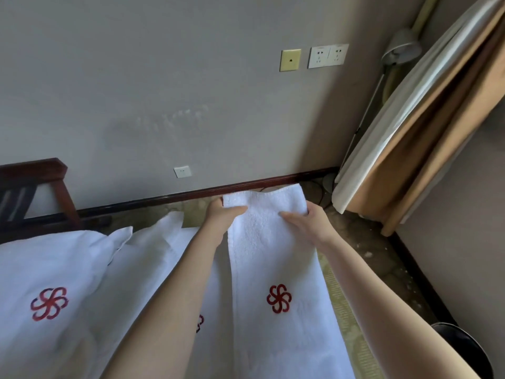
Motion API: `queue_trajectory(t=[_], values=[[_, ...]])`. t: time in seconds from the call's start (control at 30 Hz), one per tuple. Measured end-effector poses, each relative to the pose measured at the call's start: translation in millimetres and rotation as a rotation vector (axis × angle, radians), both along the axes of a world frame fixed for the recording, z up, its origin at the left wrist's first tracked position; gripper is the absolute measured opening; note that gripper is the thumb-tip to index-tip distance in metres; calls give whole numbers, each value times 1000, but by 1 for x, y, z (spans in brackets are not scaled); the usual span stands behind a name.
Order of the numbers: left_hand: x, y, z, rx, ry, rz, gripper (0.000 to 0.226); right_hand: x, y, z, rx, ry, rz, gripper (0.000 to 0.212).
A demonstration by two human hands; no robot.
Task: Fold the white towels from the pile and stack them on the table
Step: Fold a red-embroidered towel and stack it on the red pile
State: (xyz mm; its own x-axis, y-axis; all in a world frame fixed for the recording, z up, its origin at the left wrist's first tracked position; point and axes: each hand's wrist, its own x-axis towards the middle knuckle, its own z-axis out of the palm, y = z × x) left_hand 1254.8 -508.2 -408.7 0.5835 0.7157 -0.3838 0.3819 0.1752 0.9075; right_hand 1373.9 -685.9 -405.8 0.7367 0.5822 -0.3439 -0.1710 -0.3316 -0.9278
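Currently itemised, near to far:

Item 1: white towel (276, 269). It is a long, narrow strip of terry running from the near edge of view away toward the wall, right of centre. It bears a red pinwheel emblem (279, 298) on its near half. It lies on a yellow-green patterned surface (334, 285), which shows bare along its right side.

Item 2: my left hand (222, 214). It pinches the far left corner of the towel, thumb on top and fingers hidden beneath.

Item 3: my right hand (307, 222). It grips the far right edge, with the thumb laid across the terry and the fingers curled under. Both hands hold the same far end, one at each side. I cannot tell how far that end is raised.

Item 4: white linen (68, 269), left of my left arm. It is two overlapping pieces. The nearer left piece carries a larger red emblem, and the second piece's emblem is mostly hidden behind my forearm.

Item 5: dark wooden rack (32, 184), at the far left against the wall.

Item 6: wall fittings. These are a double socket (328, 56), a yellowish plate (290, 60) just left of it, and a small low socket (182, 171) above the dark baseboard (218, 190).

Item 7: tan curtain (437, 138) with white lining, at the far right. A grey floor lamp (401, 47) stands behind it in the corner.

Item 8: black round bin (464, 348), at the near right on the floor.
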Motion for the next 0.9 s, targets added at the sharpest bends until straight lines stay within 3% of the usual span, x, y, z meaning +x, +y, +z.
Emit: queue_trajectory(t=[0.1, 0.2, 0.4, 0.53, 0.7, 0.9], values=[[14, 13, -32, -83, 129, 12, 17, 12, 12, -29, -156, -49, -62, 28], [23, 19, -53, -81, 186, 49, 22, 20, 19, -49, -335, -205, -87, 29], [33, 13, -77, 189, 294, 90, 36, 16, 31, -67, -610, -444, -141, 30], [29, 4, -73, 258, 369, 118, 33, 13, 30, -68, -605, -441, -157, 32], [-1, -21, -60, 113, 382, 78, 65, 0, 2, -55, -496, -323, -104, 57], [-68, -91, -64, -108, 219, 173, 31, -63, -59, -51, -438, -307, -83, 55]])
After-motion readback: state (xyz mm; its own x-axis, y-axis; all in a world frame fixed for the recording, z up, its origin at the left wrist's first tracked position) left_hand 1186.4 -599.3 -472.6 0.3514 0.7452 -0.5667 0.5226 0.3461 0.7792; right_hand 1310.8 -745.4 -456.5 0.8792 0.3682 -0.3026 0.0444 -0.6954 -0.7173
